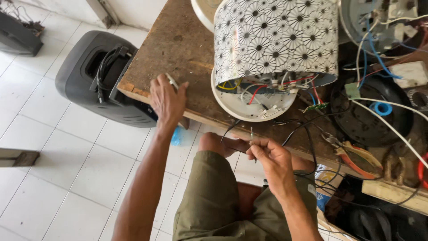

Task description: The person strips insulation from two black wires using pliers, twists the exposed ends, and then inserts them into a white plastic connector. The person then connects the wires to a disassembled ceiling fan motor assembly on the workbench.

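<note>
White floor tiles lie open beside a worn wooden bench. On it a patterned cooker lies tilted, coloured wires spilling from its open base. The left hand rests at the bench edge, fingers closed on a small white piece. The right hand, below the edge, pinches a thin black wire.

Two bare hands are in view: the left hand at about nine o'clock of the appliance and the right hand at six o'clock. One cylindrical appliance housing with a black-and-white flower pattern lies on one wooden workbench, with one small green circuit board at its five o'clock. One pair of pliers lies at four o'clock, one black speaker box stands at nine o'clock, and one blue tape roll sits at three o'clock.
</note>
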